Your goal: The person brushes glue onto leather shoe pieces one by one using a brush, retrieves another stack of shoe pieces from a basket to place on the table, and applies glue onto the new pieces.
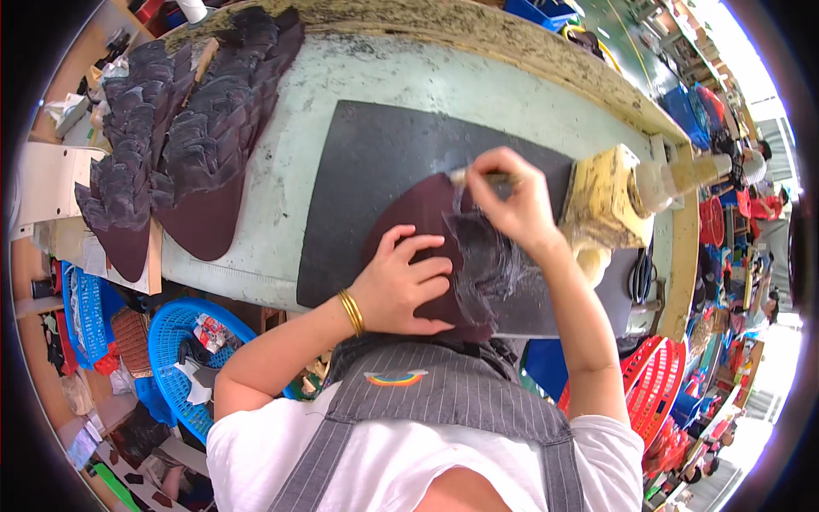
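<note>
A stack of dark maroon sheet pieces (409,220) with curved outlines lies on a black mat (337,205), near the front edge of the bench. Across its right part runs a dark, wet-looking smear (490,264). My left hand (405,286) rests flat on the maroon pieces, fingers spread and holding nothing. At the far edge of the stack, my right hand (516,200) pinches a small brush-like tool (459,177) with a pale tip; the fingers cover most of it.
Two overlapping rows of smeared maroon pieces (205,145) lie at the far left. Right of the mat stands a stained yellow container (606,196) with a translucent nozzle-topped bottle (682,183). A blue basket (175,341) sits below left, a red basket (653,392) below right. A wooden rim (512,43) bounds the bench.
</note>
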The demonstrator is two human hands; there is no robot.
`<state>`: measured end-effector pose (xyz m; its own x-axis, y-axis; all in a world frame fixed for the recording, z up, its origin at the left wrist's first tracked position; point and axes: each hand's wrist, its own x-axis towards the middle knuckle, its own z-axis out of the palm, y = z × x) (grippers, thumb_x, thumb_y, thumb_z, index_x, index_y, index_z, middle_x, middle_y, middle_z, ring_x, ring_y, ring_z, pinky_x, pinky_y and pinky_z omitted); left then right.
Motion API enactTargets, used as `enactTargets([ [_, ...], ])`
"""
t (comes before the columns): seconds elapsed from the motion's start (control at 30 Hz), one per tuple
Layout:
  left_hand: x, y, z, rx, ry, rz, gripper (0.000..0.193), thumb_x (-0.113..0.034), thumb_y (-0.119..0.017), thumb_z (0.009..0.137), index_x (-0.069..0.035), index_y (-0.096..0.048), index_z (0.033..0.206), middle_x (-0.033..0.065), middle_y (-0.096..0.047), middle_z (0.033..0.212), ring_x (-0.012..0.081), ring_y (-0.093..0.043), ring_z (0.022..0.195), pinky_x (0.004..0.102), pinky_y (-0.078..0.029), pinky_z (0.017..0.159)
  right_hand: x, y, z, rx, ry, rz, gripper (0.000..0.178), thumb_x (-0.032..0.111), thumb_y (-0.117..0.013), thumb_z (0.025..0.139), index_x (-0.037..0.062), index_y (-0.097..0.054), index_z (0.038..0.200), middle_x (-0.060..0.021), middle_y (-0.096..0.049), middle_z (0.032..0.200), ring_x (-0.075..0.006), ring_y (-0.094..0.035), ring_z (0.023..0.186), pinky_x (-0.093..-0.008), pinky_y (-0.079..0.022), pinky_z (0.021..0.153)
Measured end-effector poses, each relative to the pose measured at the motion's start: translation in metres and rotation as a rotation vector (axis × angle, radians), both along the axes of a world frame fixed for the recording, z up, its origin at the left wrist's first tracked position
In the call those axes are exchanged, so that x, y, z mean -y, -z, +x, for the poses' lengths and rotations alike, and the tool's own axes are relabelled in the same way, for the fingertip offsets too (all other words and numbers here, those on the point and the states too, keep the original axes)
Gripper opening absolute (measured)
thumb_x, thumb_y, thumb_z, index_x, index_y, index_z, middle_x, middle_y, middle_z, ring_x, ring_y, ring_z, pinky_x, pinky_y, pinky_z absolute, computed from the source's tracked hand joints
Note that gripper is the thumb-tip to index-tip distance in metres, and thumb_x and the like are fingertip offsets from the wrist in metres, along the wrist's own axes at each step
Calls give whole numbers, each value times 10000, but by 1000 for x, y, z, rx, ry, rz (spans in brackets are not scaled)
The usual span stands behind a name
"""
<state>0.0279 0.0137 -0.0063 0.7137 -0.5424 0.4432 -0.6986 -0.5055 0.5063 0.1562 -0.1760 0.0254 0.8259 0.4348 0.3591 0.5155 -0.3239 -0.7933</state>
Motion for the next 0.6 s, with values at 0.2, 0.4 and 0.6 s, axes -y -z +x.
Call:
enactTargets([
  [0.2, 0, -2, -4, -32, -16, -20, 426, -436, -813, 630, -107, -639, 838, 26, -617, 1101, 304, -515, 1208, 554, -320, 1026, -4, -1, 11, -102, -96, -114, 134, 90, -707, 838, -4, -611, 851, -92, -670, 779, -153, -666, 717, -298, -543, 652],
  [0.4, -9, -7, 0, -82, 3, 65, 400, -263, -755, 626, -111, -627, 972, 30, -620, 1125, 299, -524, 1219, 560, -311, 1055, 6, -35, 6, 2, 129, -73, 107, 45, -682, 842, -5, -599, 886, -94, -644, 811, -139, -642, 733, -272, -522, 661],
  [0.6, -12, -20, 13, -618, -140, -510, 205, -76, -597, 880, -66, -596, 1085, 6, -652, 973, 143, -608, 922, 325, -431, 903, 39, -80, -144, -281, -180, -386, 193, 131, -719, 720, 31, -645, 867, -119, -665, 752, -279, -672, 639, -357, -520, 587],
])
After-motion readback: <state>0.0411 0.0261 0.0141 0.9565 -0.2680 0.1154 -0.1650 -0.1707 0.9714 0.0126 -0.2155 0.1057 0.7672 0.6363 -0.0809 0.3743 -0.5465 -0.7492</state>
